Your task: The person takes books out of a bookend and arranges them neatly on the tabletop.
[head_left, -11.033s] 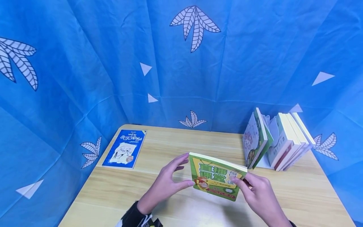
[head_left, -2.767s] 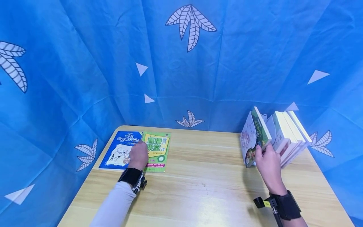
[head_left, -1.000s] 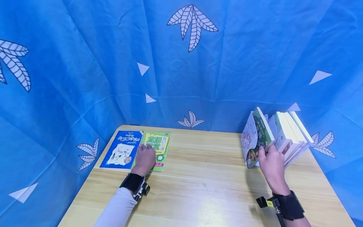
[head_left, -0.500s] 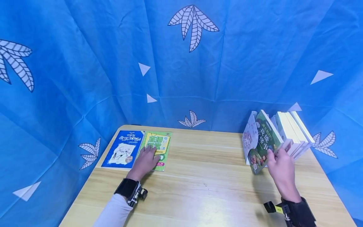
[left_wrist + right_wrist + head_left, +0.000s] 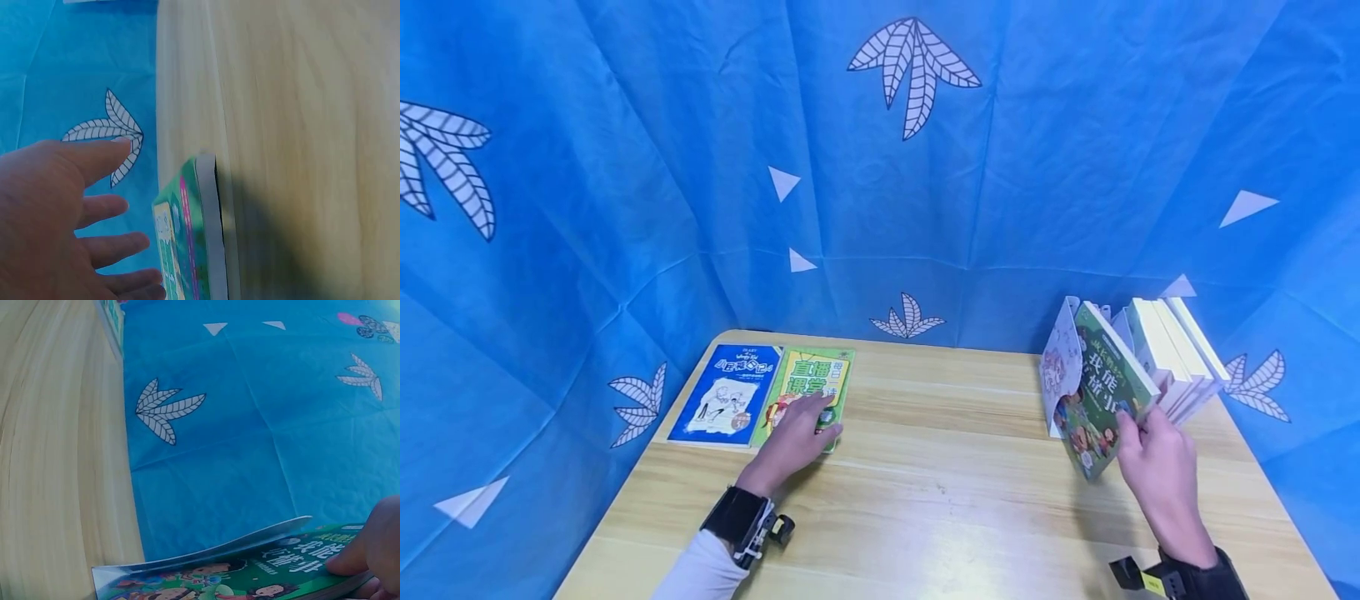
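Right hand (image 5: 1161,477): pinching the dark green book (image 5: 1105,367) by its near edge, thumb flat on the cover, other fingers behind. The forearm enters from the lower right corner and slants up and to the left, with a black strap (image 5: 1206,579) round the wrist. The book stands tilted beside the white patterned bookend (image 5: 1060,362), its lower corner jutting forward of it; whether that corner touches the tabletop (image 5: 925,508) cannot be determined.

Left hand (image 5: 792,440): fingers extended and spread, as the left wrist view confirms, holding nothing. It lies over the lower part of the yellow-green book (image 5: 820,367); contact cannot be established. The forearm, in a pale sleeve (image 5: 703,568), rises from the bottom edge and slants to the right.

The yellow-green book lies flat, just beside the blue book (image 5: 726,396). Upright books (image 5: 1172,346) stand in a row to the right of the dark green one.
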Tool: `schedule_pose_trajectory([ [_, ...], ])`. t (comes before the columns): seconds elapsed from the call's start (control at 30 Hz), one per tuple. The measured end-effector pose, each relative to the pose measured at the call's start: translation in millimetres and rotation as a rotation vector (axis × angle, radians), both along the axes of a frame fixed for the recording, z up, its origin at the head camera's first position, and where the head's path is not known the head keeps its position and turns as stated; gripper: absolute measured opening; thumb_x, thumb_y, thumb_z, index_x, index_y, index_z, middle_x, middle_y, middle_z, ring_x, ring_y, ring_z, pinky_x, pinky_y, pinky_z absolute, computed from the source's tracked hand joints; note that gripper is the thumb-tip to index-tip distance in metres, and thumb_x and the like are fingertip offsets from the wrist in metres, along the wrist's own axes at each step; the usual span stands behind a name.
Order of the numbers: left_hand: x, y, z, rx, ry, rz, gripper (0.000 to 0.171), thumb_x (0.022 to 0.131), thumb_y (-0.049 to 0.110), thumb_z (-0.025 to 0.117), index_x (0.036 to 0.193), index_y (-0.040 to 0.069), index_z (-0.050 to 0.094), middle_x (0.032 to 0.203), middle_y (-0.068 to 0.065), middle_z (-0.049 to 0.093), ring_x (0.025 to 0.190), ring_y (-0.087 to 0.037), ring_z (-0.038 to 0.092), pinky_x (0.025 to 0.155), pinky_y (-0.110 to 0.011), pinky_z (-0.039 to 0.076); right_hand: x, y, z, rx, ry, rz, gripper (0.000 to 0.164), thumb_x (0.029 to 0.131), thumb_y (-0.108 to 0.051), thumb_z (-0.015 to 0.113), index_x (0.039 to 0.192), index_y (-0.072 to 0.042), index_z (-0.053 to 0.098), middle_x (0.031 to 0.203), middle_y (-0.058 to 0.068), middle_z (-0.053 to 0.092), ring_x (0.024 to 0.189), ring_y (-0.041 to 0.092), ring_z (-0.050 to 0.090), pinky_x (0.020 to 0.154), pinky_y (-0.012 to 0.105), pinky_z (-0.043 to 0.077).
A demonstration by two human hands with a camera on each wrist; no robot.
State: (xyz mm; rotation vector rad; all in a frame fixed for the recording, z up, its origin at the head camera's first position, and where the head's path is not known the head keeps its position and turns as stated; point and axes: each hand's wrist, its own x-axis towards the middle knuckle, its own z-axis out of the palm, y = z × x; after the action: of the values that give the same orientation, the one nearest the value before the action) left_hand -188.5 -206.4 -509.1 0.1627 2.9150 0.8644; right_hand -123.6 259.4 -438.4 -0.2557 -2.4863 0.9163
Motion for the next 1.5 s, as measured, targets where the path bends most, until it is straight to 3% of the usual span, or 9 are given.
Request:
schedule_pose_trajectory([
  [0.2, 7.9, 6, 3.5, 0.052, -0.005, 0.004, 0.064, 0.101, 0.039, 0.066, 0.156, 0.013, 0.047, 0.167, -0.018, 0.036, 0.157, -0.039, 0.031, 0.126, -0.062, 0.029, 7.3, 1, 5.2, 0.029, 0.065, 0.010, 0.032, 0.101, -0.006, 0.060, 0.124, 0.016, 0.063, 0.102, 0.042, 0.069, 0.065, 0.046, 0.072, 0.038, 0.014, 0.038],
  [0.27, 10.3, 7, 5.1, 0.051, -0.006, 0.003, 0.064, 0.101, 0.039, 0.066, 0.156, 0.013, 0.047, 0.168, -0.017, 0.035, 0.157, -0.040, 0.030, 0.126, -0.063, 0.029, 9.9, 2, 8.2, 0.045, 0.086, 0.004, 0.029, 0.100, -0.006, 0.062, 0.122, 0.014, 0.065, 0.099, 0.040, 0.070, 0.057, 0.033, 0.070, 0.038, 0.013, 0.036],
  [0.33, 11.8, 8, 6.0, 0.053, -0.007, 0.005, 0.065, 0.101, 0.040, 0.067, 0.156, 0.013, 0.047, 0.168, -0.017, 0.035, 0.157, -0.039, 0.030, 0.126, -0.062, 0.029, 12.7, 2, 11.7, 0.054, 0.098, -0.003, 0.028, 0.099, -0.006, 0.064, 0.120, 0.013, 0.067, 0.097, 0.039, 0.071, 0.054, 0.010, 0.067, 0.039, 0.011, 0.035],
  [0.4, 12.3, 9, 6.4, 0.061, 0.001, 0.003, 0.065, 0.100, 0.039, 0.067, 0.155, 0.012, 0.047, 0.167, -0.017, 0.036, 0.156, -0.039, 0.031, 0.126, -0.062, 0.030, 15.3, 2, 15.3, 0.057, 0.097, -0.013, 0.028, 0.099, -0.007, 0.065, 0.119, 0.012, 0.067, 0.096, 0.038, 0.072, 0.054, -0.015, 0.052, 0.039, 0.013, 0.035],
  [0.5, 12.2, 10, 6.3, 0.068, 0.009, 0.001, 0.065, 0.100, 0.039, 0.068, 0.155, 0.011, 0.046, 0.167, -0.017, 0.037, 0.156, -0.039, 0.033, 0.126, -0.061, 0.030, 18.6, 3, 20.6, 0.066, 0.120, -0.014, 0.028, 0.099, -0.006, 0.065, 0.119, 0.013, 0.067, 0.095, 0.038, 0.072, 0.056, -0.027, 0.044, 0.040, 0.010, 0.036],
  [0.73, 14.6, 10, 9.3, 0.058, 0.015, -0.011, 0.065, 0.101, 0.040, 0.066, 0.156, 0.012, 0.046, 0.167, -0.016, 0.038, 0.156, -0.038, 0.033, 0.126, -0.060, 0.031, 29.7, 4, 32.2, 0.085, 0.139, -0.051, 0.027, 0.100, -0.007, 0.065, 0.117, 0.013, 0.067, 0.080, 0.036, 0.071, 0.046, -0.021, 0.031, 0.036, 0.019, 0.027],
  [1.03, 16.7, 12, 17.6, 0.060, 0.036, -0.033, 0.066, 0.101, 0.040, 0.067, 0.156, 0.011, 0.045, 0.166, -0.015, 0.039, 0.155, -0.037, 0.035, 0.125, -0.059, 0.032, 40.4, 9, 55.5, 0.132, 0.265, -0.089, 0.022, 0.094, -0.003, 0.070, 0.113, 0.009, 0.069, 0.074, 0.030, 0.071, 0.057, -0.032, 0.030, 0.047, 0.013, 0.028],
  [1.27, 19.1, 14, 21.8, 0.076, 0.047, -0.046, 0.066, 0.100, 0.040, 0.067, 0.156, 0.012, 0.045, 0.166, -0.015, 0.039, 0.156, -0.037, 0.034, 0.125, -0.060, 0.033, 46.0, 10, 68.5, 0.096, 0.219, -0.139, 0.032, 0.100, -0.005, 0.066, 0.130, 0.005, 0.065, 0.099, 0.040, 0.070, 0.069, -0.040, 0.029, 0.045, 0.003, 0.029],
  [1.5, 23.4, 15, 24.3, 0.068, 0.057, -0.059, 0.068, 0.100, 0.043, 0.066, 0.157, 0.015, 0.043, 0.167, -0.014, 0.038, 0.156, -0.036, 0.033, 0.125, -0.061, 0.032, 52.0, 10, 74.7, 0.102, 0.215, -0.178, 0.031, 0.102, -0.008, 0.065, 0.127, 0.008, 0.065, 0.100, 0.041, 0.070, 0.064, -0.036, 0.025, 0.045, 0.005, 0.025],
])
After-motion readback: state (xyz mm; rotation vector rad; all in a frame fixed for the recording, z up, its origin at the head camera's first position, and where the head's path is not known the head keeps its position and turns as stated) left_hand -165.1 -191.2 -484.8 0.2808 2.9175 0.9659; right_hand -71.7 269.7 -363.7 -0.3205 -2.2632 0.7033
